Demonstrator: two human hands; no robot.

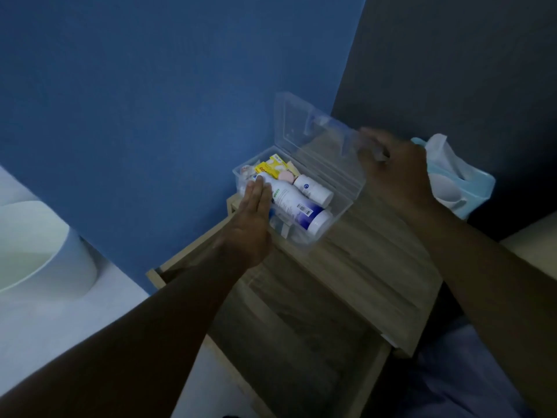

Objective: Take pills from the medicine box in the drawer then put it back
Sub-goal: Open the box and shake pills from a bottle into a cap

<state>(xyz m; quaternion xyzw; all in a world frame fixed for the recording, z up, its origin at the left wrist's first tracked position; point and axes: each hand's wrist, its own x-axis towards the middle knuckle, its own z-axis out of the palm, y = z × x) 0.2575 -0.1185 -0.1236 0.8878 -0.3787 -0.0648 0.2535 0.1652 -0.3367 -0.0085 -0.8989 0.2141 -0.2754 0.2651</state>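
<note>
A clear plastic medicine box (339, 211) sits on the wooden nightstand top (370, 267), with its lid (313, 137) swung up and back. Inside lie a large white bottle with a blue end (297, 206), a smaller white bottle (313, 190), a yellow pack (272, 167) and a pink round item (284, 176). My left hand (250, 224) rests flat, fingers straight, on the box's left rim and the large bottle. My right hand (394, 173) grips the right edge of the raised lid. The drawer (289, 333) below stands pulled out.
A light blue pouch with white tissue (455, 179) lies at the right of the nightstand top. A blue wall stands behind, a dark panel to its right. A white rounded object (39, 245) is at the left. Blue fabric shows at the bottom right.
</note>
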